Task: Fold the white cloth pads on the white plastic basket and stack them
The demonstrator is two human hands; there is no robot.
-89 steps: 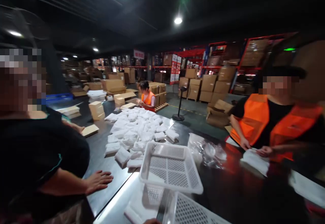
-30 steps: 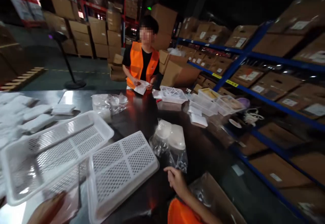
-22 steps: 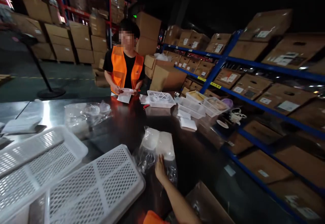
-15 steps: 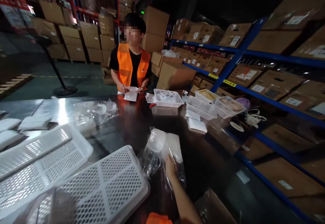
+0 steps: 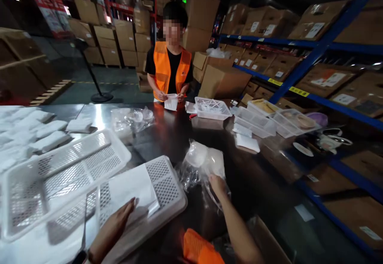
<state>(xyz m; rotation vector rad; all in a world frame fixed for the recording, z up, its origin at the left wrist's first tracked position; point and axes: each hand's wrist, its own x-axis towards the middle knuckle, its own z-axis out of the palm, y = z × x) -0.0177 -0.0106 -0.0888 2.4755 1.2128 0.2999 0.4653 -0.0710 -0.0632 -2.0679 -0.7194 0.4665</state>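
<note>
My left hand (image 5: 115, 222) lies on the near edge of a flat white packet (image 5: 131, 190), which rests in a white perforated tray (image 5: 169, 190) in front of me. My right hand (image 5: 218, 184) reaches forward and grips a clear plastic bag (image 5: 199, 160) holding round white pieces on the dark table. An orange sleeve (image 5: 200, 250) shows at the bottom edge. A second, tilted white tray (image 5: 60, 168) overlaps the first one on the left.
A co-worker in an orange vest (image 5: 172, 70) stands across the table holding a white packet. A heap of white packets (image 5: 32, 136) lies at left, another clear bag (image 5: 131, 118) sits mid-table, small trays (image 5: 212, 108) at far right. Blue shelving (image 5: 314, 52) with cartons lines the right.
My view swung right from the packet pile to the co-worker. My right hand reached out and took the clear bag. My left hand brought a white packet into the near tray.
</note>
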